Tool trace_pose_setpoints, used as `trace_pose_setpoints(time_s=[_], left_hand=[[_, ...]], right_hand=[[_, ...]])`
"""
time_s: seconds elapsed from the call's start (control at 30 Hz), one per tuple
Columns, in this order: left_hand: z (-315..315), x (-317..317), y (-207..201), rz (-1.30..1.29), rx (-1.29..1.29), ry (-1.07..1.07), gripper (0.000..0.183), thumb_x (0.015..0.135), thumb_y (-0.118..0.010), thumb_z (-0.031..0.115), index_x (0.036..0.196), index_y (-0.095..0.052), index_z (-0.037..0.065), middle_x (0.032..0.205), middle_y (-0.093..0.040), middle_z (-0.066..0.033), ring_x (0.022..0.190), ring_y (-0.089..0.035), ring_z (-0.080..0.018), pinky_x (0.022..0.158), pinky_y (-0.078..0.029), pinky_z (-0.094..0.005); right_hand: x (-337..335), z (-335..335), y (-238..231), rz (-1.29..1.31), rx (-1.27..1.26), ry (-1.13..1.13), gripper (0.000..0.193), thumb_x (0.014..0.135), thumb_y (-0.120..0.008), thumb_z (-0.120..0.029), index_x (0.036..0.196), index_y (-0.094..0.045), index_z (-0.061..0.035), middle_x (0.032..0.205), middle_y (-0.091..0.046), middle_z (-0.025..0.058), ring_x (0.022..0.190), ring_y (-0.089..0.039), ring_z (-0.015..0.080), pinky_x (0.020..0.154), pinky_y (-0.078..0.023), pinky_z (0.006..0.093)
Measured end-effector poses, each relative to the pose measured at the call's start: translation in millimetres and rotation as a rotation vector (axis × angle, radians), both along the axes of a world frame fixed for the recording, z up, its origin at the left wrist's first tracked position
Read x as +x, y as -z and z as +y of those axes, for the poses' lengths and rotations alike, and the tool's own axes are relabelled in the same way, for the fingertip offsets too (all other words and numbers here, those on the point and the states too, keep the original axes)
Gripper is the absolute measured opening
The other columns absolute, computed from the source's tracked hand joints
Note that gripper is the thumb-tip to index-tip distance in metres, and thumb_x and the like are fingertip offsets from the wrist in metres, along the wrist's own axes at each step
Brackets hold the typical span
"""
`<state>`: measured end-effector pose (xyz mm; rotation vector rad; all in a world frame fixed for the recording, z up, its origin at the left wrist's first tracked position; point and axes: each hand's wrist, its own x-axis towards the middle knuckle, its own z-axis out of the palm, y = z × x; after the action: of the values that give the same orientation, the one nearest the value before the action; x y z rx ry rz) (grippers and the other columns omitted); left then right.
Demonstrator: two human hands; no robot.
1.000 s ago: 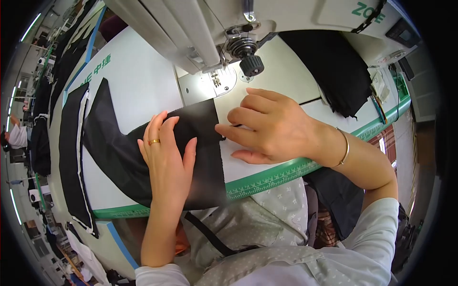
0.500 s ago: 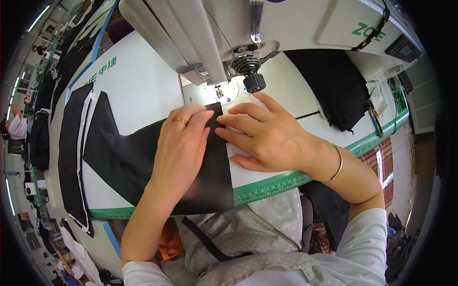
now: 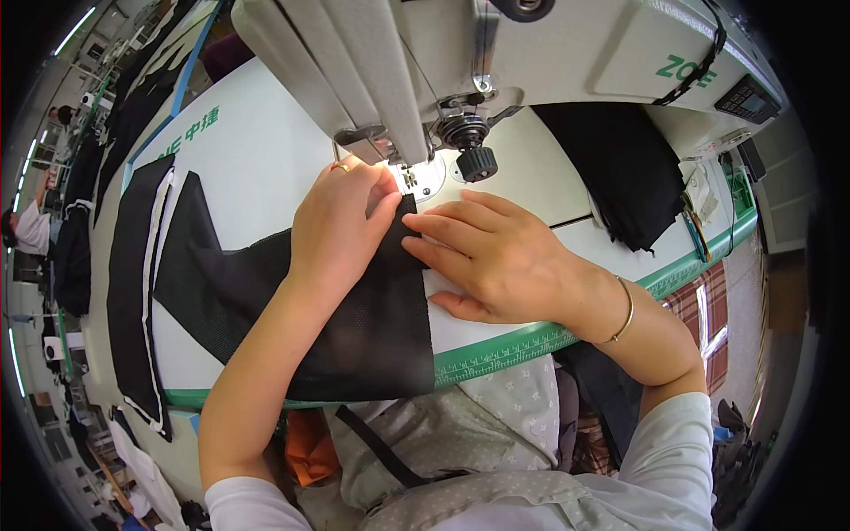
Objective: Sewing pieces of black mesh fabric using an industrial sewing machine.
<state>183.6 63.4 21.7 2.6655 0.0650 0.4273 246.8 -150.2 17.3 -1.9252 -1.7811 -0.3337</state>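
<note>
A piece of black fabric [image 3: 372, 327] lies on the sewing machine table, its top corner just short of the presser foot [image 3: 409, 180]. My left hand [image 3: 341, 226] reaches over the fabric to the lit needle area, left of the foot. Its fingers are bent and closed together; whatever lies between the fingertips is hidden. From the right, my right hand [image 3: 509, 257] rests its stretched fingertips on the fabric's right edge. Its thumb is apart from the fingers, low near that edge.
The sewing machine head [image 3: 354, 71] overhangs my hands. Black fabric strips with a white edge [image 3: 137, 292] lie at the left. A stack of black cut pieces [image 3: 620, 177] sits at the right. A green ruler edge [image 3: 505, 347] borders the table's front.
My left hand has moved up and forward to the presser foot, off the middle of the fabric. My right hand stays at the fabric's right edge, almost unmoved.
</note>
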Motion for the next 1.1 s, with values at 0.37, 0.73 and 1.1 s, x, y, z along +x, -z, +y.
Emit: trace_pose_setpoints(time_s=[0.37,0.73,1.1], left_hand=[[-2,-34,-16,-0.072,0.221,0.246,0.041,0.086,-0.075,0.011,0.125,-0.062,0.006,0.129,-0.058,-0.0092,0.120,-0.056,-0.0320,0.104,-0.044,-0.0439],[-15,-47,-1,0.048,0.336,0.235,0.068,0.091,-0.072,0.028,0.147,-0.048,-0.001,0.154,-0.044,-0.0134,0.144,-0.042,-0.0276,0.115,-0.035,-0.0518],[-21,-52,-5,0.045,0.360,0.200,0.071,0.088,-0.075,0.033,0.144,-0.049,-0.001,0.153,-0.044,-0.0133,0.145,-0.040,-0.0277,0.115,-0.034,-0.0541]], right_hand=[[2,-1,-3,-0.027,-0.020,0.033,0.054,0.073,-0.078,-0.031,0.116,-0.072,0.0007,0.128,-0.069,0.0108,0.116,-0.065,0.0265,0.101,-0.051,0.0408],[12,2,0,-0.022,-0.047,0.081,0.054,0.077,-0.077,-0.033,0.118,-0.073,0.0006,0.129,-0.069,0.0091,0.121,-0.061,0.0241,0.109,-0.047,0.0442],[12,3,-3,-0.014,-0.053,0.088,0.055,0.078,-0.076,-0.032,0.121,-0.070,0.0023,0.128,-0.068,0.0099,0.122,-0.060,0.0240,0.108,-0.047,0.0424]])
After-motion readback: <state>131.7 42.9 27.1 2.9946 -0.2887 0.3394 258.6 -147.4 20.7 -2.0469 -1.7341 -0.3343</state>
